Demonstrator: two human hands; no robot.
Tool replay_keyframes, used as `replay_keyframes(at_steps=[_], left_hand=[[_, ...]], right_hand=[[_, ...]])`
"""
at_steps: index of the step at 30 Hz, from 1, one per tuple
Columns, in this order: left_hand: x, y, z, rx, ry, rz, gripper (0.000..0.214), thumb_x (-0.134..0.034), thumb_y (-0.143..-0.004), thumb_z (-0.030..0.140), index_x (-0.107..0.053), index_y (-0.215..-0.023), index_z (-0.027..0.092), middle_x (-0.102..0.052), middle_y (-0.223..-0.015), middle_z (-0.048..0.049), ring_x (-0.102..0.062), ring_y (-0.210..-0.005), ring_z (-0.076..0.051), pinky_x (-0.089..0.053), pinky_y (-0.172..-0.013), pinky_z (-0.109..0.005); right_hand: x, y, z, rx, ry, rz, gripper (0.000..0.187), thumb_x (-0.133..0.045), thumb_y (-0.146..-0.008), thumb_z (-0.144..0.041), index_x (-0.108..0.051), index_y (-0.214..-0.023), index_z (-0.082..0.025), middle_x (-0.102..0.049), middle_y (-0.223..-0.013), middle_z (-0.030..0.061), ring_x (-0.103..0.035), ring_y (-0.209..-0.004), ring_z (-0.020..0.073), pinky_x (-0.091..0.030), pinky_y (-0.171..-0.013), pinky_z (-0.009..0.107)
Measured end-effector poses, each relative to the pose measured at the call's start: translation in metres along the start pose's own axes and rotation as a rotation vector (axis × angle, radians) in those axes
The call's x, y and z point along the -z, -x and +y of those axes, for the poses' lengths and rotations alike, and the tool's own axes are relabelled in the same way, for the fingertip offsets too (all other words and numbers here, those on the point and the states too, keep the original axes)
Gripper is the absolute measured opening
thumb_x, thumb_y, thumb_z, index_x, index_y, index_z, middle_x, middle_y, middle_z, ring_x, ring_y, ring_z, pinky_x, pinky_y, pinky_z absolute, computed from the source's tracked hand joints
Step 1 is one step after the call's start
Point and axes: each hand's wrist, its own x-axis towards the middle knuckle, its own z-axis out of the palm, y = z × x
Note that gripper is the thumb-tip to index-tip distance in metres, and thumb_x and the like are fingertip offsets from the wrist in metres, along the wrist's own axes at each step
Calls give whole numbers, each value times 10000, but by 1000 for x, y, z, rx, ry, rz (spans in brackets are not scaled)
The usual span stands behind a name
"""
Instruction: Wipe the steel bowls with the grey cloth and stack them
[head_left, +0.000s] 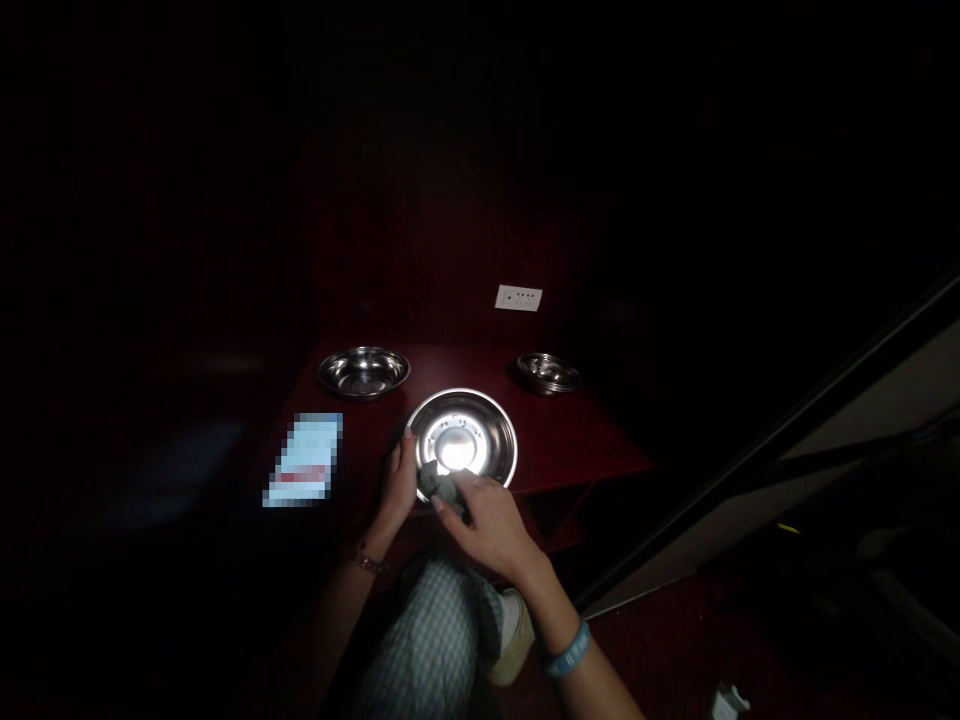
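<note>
Checked trousers (431, 640) covered the leg nearest us, with a pale shoe (515, 640) just beyond. On our right wrist sat a blue wristband (570, 650) printed with light characters too small for us to read; on our left was a bracelet (369, 560). A bright rectangle (306, 458) to the left was pixelated, its reddish band showing but its writing unreadable.

We had a shiny steel basin (480, 410) in front of us, by the near edge of the dark red table (585, 440), its opening facing us. We could not tell whether it rested there or was held up. Our left hand (401, 485) curved around its left rim, fingers bent against the metal. Our right hand (491, 515) was closed on a dark grey cloth (446, 488), which it held at the basin's near inner side.

Farther back, a steel dish (364, 373) stood left and stacked bowls (547, 373) right, well apart, with tabletop between them. Above was a white wall socket (518, 298). Beyond the table's right side, a slanting dark edge (780, 440) bounded the space beside our right arm.
</note>
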Motion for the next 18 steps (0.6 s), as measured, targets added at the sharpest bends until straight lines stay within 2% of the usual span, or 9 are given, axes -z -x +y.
replay_keyframes(at_steps=[3, 6, 9, 12, 15, 18], left_hand=[[-1, 2, 3, 9, 45, 3, 566, -491, -895, 694, -726, -995, 189, -770, -1069, -130, -704, -1039, -275, -553, -916, -334], [-1, 2, 4, -19, 57, 4, 508, -502, -910, 658, -739, -1001, 218, -772, -1095, -119, -700, -1084, -273, -550, -949, -337], [1, 1, 0, -38, 43, -6, 544, -489, -923, 651, -739, -1080, 193, -760, -1150, -139, -685, -1143, -288, -521, -1025, -373], [2, -2, -3, -46, 17, -21, 633, -451, -946, 653, -702, -1192, 127, -733, -1230, -169, -645, -1228, -312, -464, -1110, -412], [3, -3, -4, -67, 5, -11, 623, -443, -965, 634, -675, -1259, 136, -680, -1352, -164, -567, -1351, -305, -386, -1184, -394], [3, -3, -4, -70, 0, -34, 653, -418, -978, 637, -652, -1310, 126, -641, -1406, -185, -547, -1379, -302, -366, -1199, -392]], right_hand=[[-7, 11, 6, 53, 64, 81, 382, -625, -942, -434, -635, -1221, -175, -746, -1101, 109, -686, -1016, 262, -511, -950, 374], [-11, 23, 15, 143, 51, 124, 436, -648, -919, -356, -588, -1317, -188, -714, -1222, 109, -650, -1128, 272, -486, -1039, 418], [-13, 35, 24, 191, 69, 145, 506, -634, -885, -253, -557, -1382, -193, -693, -1277, 107, -627, -1193, 267, -437, -1131, 456], [-11, 45, 34, 176, 133, 189, 551, -565, -864, -165, -548, -1414, -195, -685, -1304, 108, -613, -1241, 253, -382, -1192, 482], [-8, 52, 46, 136, 206, 253, 578, -514, -850, -123, -556, -1422, -193, -665, -1368, 106, -554, -1350, 251, -329, -1228, 500], [-8, 58, 54, 68, 278, 306, 628, -490, -844, -89, -531, -1463, -184, -622, -1451, 96, -459, -1453, 261, -291, -1248, 517]])
